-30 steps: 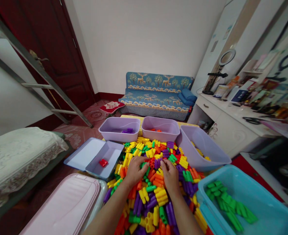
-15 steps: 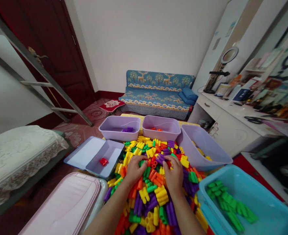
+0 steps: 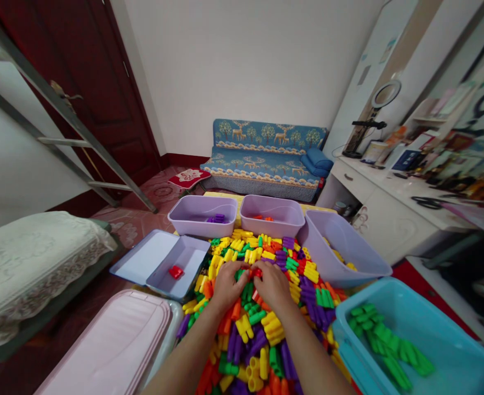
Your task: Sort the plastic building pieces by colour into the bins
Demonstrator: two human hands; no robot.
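Pinching a partly hidden red block (image 3: 257, 272) within a heap (image 3: 273, 327) of smooth, tubular plastic pieces, our right hand (image 3: 273, 286) nearly meets our left hand (image 3: 227, 285), whose grip we cannot tell. An open case (image 3: 193, 257) holds red pieces (image 3: 176, 272), a turquoise tub (image 3: 447, 343) green ones (image 3: 389, 338), and a lilac bin (image 3: 344, 233) yellow ones (image 3: 351, 267).

My right hand (image 3: 273, 285) shifted leftward, lower middle of frame, closer to my left hand (image 3: 227, 285); now at red piece (image 3: 257, 272), partly covering orange pieces (image 3: 260, 299).
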